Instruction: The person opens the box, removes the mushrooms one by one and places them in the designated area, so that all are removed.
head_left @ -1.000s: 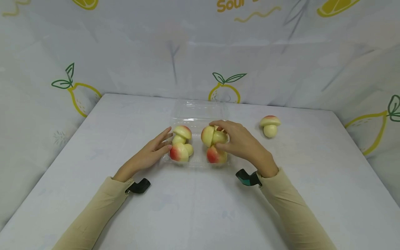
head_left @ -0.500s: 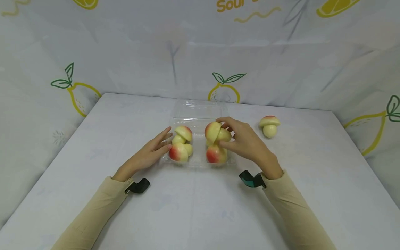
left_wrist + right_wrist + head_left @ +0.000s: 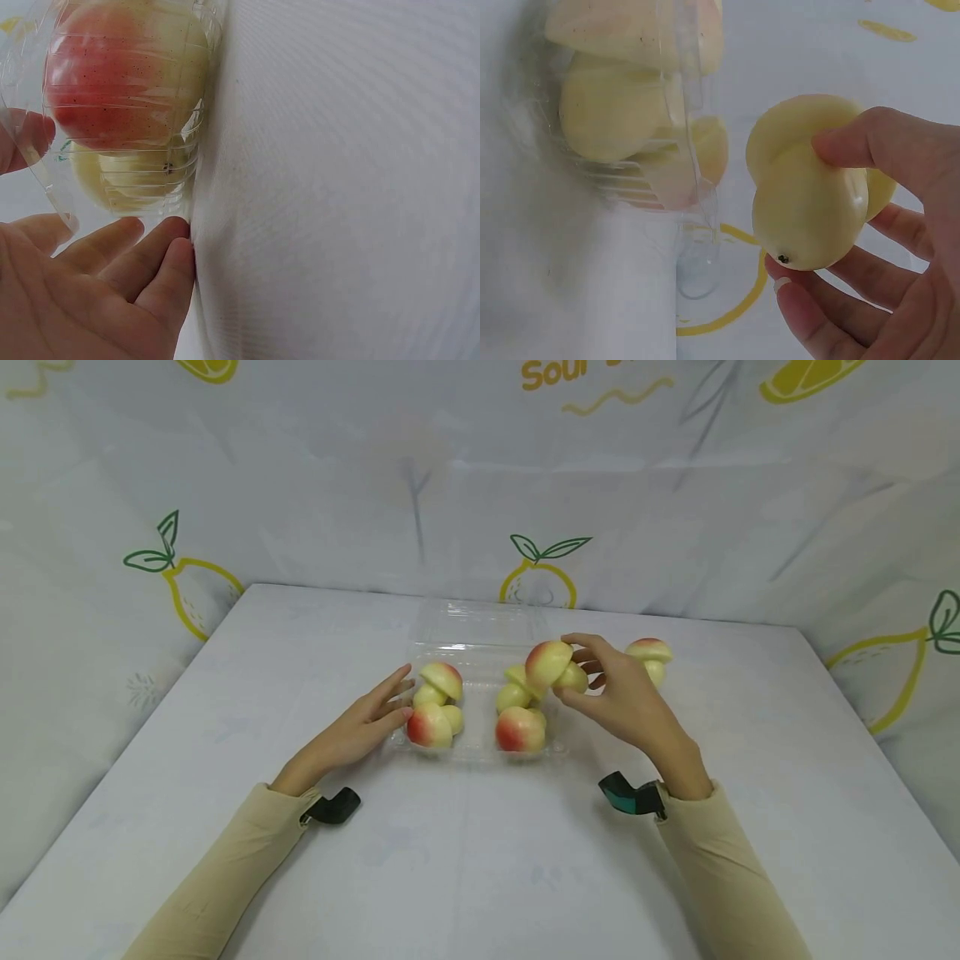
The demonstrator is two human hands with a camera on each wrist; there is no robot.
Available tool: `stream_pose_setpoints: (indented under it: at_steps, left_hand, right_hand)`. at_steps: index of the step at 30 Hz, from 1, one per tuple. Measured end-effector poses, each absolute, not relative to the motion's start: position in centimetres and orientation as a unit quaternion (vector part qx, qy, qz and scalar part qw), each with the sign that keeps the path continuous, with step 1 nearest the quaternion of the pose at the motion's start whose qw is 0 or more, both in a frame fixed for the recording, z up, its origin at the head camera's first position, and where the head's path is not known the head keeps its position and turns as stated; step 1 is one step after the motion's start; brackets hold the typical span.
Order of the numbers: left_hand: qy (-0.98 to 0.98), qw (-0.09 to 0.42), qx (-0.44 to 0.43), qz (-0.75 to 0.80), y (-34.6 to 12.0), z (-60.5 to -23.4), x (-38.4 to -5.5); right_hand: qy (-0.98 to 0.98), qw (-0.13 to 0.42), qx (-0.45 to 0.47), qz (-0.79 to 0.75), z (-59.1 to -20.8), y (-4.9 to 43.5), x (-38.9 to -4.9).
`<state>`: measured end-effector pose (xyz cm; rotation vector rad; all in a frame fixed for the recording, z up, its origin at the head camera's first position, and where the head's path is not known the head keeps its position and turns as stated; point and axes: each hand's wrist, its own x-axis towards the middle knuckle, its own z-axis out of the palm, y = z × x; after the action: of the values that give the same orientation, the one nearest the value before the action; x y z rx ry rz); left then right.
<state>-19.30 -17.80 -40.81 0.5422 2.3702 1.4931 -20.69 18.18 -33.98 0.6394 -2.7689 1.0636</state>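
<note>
In the head view my right hand (image 3: 628, 700) holds a mushroom-shaped piece (image 3: 547, 663), yellow with a red-blushed cap, pinched between thumb and fingers. It hangs over the right edge of a clear plastic clamshell box (image 3: 474, 733). The right wrist view shows its rounded stem end (image 3: 810, 210) under the thumb, with a small dark dot at the tip. My left hand (image 3: 356, 727) lies along the box's left side, fingers stretched out and fingertips at the wall. Two similar mushrooms (image 3: 429, 725) sit at the left inside the box, two more (image 3: 520, 729) at the right.
Another mushroom (image 3: 650, 650) stands on the white table to the right, partly behind my right hand. The open lid (image 3: 480, 625) leans back behind the box. A lemon-printed cloth backdrop (image 3: 337, 485) rises beyond the table's far edge.
My right hand has lifted a mushroom from the box's right side and moved it up and to the right, uncovering another beneath. The left hand has stayed in place.
</note>
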Motion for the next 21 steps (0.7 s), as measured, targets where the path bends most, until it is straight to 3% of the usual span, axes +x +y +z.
stream_pose_setpoints:
  at_steps: [10, 21]
  left_hand:
    - [0.823, 0.146, 0.185, 0.517, -17.7, -41.0, -19.5]
    - [0.826, 0.144, 0.184, 0.514, -17.7, -40.8, -19.3]
  right_hand:
    - [-0.911, 0.102, 0.18, 0.356, -33.4, 20.2, -20.7]
    - [-0.904, 0.107, 0.106, 0.4, -32.6, 22.8, -20.8]
